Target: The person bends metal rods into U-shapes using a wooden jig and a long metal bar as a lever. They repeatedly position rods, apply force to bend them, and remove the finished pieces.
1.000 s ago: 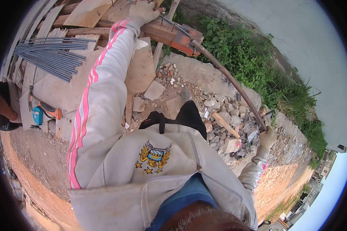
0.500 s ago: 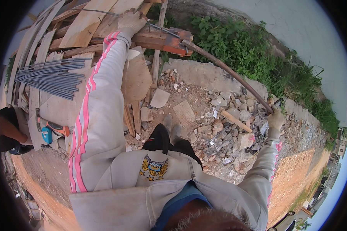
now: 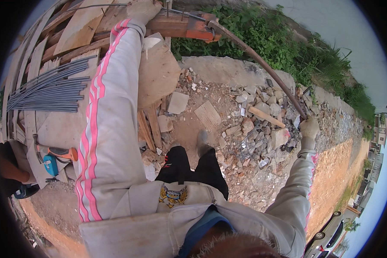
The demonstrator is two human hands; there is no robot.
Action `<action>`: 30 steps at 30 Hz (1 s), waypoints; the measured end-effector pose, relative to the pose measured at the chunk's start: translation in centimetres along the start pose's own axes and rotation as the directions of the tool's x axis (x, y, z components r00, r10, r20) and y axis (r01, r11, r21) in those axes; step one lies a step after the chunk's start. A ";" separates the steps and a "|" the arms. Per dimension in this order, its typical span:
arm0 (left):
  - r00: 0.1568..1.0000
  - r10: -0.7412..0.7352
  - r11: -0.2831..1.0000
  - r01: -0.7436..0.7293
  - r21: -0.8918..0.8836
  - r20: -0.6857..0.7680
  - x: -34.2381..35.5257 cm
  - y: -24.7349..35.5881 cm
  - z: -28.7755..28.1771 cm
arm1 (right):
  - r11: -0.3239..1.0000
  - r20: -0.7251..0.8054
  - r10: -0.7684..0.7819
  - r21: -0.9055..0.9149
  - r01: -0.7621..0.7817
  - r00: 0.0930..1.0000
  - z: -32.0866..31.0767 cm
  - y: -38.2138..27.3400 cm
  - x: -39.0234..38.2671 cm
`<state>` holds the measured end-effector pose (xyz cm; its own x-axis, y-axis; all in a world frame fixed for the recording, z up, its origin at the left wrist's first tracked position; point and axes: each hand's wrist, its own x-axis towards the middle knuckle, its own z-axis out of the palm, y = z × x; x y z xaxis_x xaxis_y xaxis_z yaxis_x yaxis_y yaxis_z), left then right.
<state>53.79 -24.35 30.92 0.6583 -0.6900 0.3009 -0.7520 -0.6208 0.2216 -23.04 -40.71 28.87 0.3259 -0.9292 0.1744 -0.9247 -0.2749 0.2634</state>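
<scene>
In its light glove, my left hand (image 3: 144, 10) is closed around a thin steel rod (image 3: 189, 14) near the top edge, over a wooden beam (image 3: 170, 26). The rod runs along the beam to an orange-brown block (image 3: 203, 32) at its end, beside upright metal pins. A long rusty bar (image 3: 264, 64) meets the rod there and slants down to the right. My right hand (image 3: 309, 127), gloved too, grips the bar's lower end. Several cut steel rods (image 3: 51, 90) lie in a bundle on boards left of my left arm.
A hammer (image 3: 58, 151) and a teal tool (image 3: 50, 165) lie at the left, near another person's arm (image 3: 10, 165). Broken rubble (image 3: 256, 137) and a loose wooden stick (image 3: 266, 117) cover the ground. Green plants (image 3: 262, 36) line the wall. A car (image 3: 329, 234) stands at lower right.
My right hand has drawn the bar's end slightly toward me. My feet are farther apart, one set back. The whole view has shifted, with the beam now higher in it.
</scene>
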 end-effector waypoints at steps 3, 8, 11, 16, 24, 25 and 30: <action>1.000 0.009 0.997 -0.009 0.074 -0.001 -1.0 -1.1 -0.6 | 0.998 -0.015 0.051 -0.031 -0.052 0.999 -3.9 -5.9 -7.6; 0.999 -0.040 0.999 0.039 -0.023 -0.013 -1.9 0.3 -2.8 | 0.987 -0.068 0.141 -0.068 -0.146 0.988 -6.4 -8.7 -15.7; 0.996 -0.042 0.998 0.038 -0.043 -0.077 -1.0 -0.9 -1.1 | 0.967 0.063 0.254 -0.008 -0.254 0.965 -9.4 -12.2 -18.4; 0.996 0.079 0.993 -0.083 -0.084 -0.048 -2.0 -2.2 -1.1 | 0.924 0.155 0.332 0.145 -0.354 0.930 -14.0 -20.9 -28.5; 0.997 0.036 0.993 -0.043 -0.113 -0.064 -1.5 -2.4 -1.3 | 0.782 0.284 0.116 0.565 -0.264 0.952 -17.1 -23.6 -36.0; 0.999 0.034 0.990 -0.038 -0.134 -0.026 -1.2 -2.5 -2.1 | 0.694 0.394 0.066 0.642 -0.326 0.917 -17.4 -21.8 -35.3; 0.996 0.050 0.985 -0.038 -0.166 0.069 -1.5 -3.0 -1.9 | 0.062 0.840 -0.313 0.483 -0.873 0.442 -20.2 -17.1 -31.2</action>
<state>54.96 -20.74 31.57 0.6202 -0.7444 0.2473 -0.7719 -0.5232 0.3611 -13.42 -2.02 38.05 0.2685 -0.5326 -0.8026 -0.4372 0.6751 -0.5943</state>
